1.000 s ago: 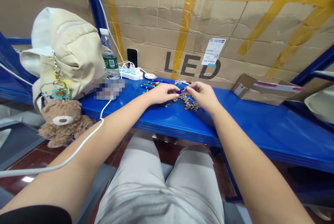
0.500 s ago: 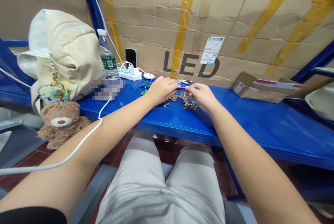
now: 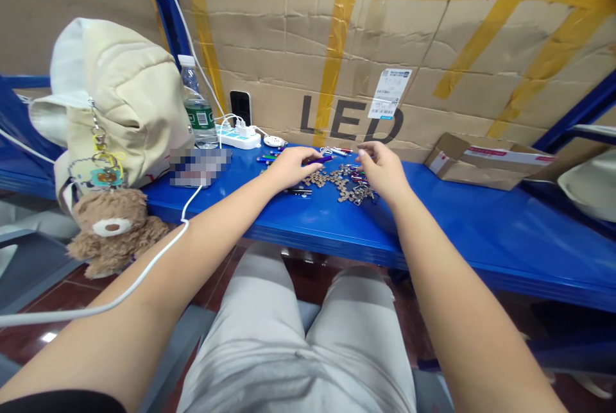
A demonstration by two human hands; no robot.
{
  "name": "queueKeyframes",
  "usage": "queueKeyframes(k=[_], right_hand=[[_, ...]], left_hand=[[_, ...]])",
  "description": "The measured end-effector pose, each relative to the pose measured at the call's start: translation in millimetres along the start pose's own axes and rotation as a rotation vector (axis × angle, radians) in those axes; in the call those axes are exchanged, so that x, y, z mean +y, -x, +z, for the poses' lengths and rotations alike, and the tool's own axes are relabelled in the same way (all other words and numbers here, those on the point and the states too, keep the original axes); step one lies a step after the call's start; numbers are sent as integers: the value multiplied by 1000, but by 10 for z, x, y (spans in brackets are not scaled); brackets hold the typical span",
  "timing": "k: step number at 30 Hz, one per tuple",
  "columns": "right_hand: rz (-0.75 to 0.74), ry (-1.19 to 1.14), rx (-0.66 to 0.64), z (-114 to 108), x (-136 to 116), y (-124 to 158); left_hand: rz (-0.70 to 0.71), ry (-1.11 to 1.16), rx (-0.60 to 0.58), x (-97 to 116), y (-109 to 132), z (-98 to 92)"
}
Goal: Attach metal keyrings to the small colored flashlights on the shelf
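My left hand [image 3: 292, 168] is closed on a purple-blue pen [image 3: 321, 160], which sticks out from its fingertips toward the right. Over the right side of a pile of small metal clasps [image 3: 360, 193], my right hand [image 3: 380, 166] is held with thumb and fingers apart and nothing visible between them. Small brown pieces [image 3: 342, 190] lie on the blue table between the hands. Blue and green pens [image 3: 266, 160] show behind my left hand, partly hidden by it. Red and white items [image 3: 339, 151] rest behind the pile.
A cream bag [image 3: 129, 99] with a teddy bear [image 3: 113, 227] sits at the left, near a water bottle [image 3: 199, 111], a power strip [image 3: 238, 137] and a phone [image 3: 240, 107]. An open cardboard box [image 3: 486, 163] stands at the right. A white cable [image 3: 158, 256] crosses my left forearm.
My right hand has let go of the pen's end, opened and moved slightly right. The pen stays at my left hand, and more of the clasp pile shows.
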State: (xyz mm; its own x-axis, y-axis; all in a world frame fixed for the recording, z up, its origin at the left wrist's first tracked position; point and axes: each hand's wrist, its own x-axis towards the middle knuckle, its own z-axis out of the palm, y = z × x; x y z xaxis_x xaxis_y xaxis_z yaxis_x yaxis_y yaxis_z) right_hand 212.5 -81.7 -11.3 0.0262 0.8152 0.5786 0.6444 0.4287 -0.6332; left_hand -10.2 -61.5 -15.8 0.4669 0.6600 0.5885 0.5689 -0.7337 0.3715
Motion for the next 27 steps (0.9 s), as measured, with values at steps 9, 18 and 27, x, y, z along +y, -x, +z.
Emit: queueKeyframes(k=[9, 18, 27], right_hand=[[137, 632, -57, -127, 325, -93], [7, 797, -335, 103, 489, -430], [80, 620, -443, 31, 664, -521]], left_hand=[[-88, 130, -99, -13, 22, 32], [-60, 239, -151, -83, 30, 89], [-46, 236, -164, -61, 28, 66]])
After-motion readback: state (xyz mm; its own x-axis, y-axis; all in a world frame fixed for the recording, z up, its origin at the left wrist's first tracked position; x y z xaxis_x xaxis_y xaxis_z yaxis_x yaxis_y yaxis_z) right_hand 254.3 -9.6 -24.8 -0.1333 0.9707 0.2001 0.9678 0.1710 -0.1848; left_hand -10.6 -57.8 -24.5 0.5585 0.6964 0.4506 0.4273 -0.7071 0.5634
